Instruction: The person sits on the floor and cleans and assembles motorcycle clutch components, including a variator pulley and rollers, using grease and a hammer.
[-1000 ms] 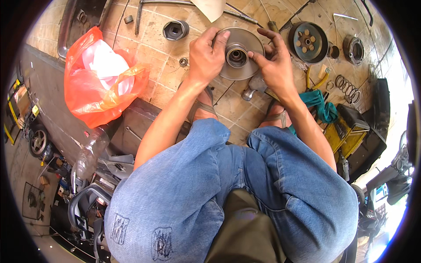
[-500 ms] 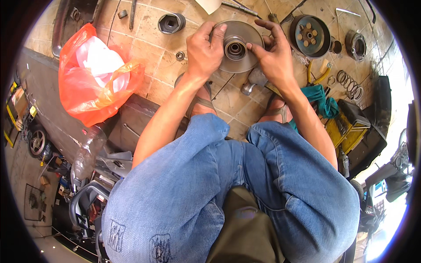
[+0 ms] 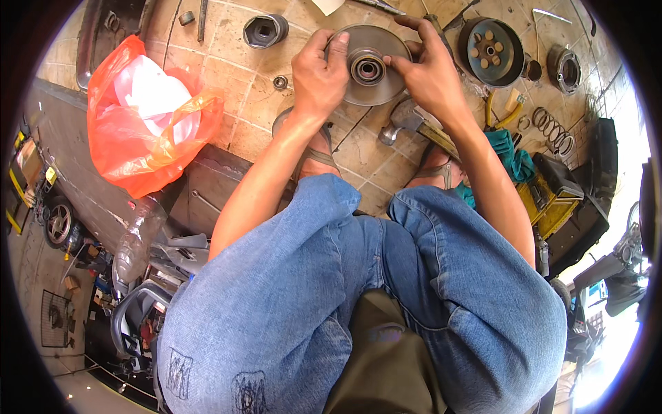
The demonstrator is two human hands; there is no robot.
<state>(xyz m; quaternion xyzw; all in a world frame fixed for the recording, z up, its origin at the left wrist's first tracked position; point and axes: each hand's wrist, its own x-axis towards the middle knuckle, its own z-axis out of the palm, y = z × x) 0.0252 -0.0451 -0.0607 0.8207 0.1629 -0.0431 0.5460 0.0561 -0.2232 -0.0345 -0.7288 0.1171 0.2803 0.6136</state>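
Observation:
A round grey metal pulley disc point(image 3: 372, 86) with a raised hub at its centre is held over the tiled floor in front of my knees. My left hand point(image 3: 318, 77) grips its left rim, thumb and fingers bent over the edge. My right hand point(image 3: 431, 72) grips its right rim, fingertips close to the hub. Just below the disc a hammer point(image 3: 407, 124) lies on the tiles, partly under my right wrist.
An orange plastic bag point(image 3: 148, 117) sits at the left. A large socket point(image 3: 265, 31) and a small washer point(image 3: 280, 83) lie near the disc. A dark clutch drum point(image 3: 491, 52), a second round part point(image 3: 569, 69), several rings point(image 3: 552, 131), a teal rag point(image 3: 514, 155) and a yellow case point(image 3: 552, 203) are at the right.
The disc and both hands have shifted slightly up and left in the picture as the head moved; my fingers have closed further round the hub. The grip is unchanged.

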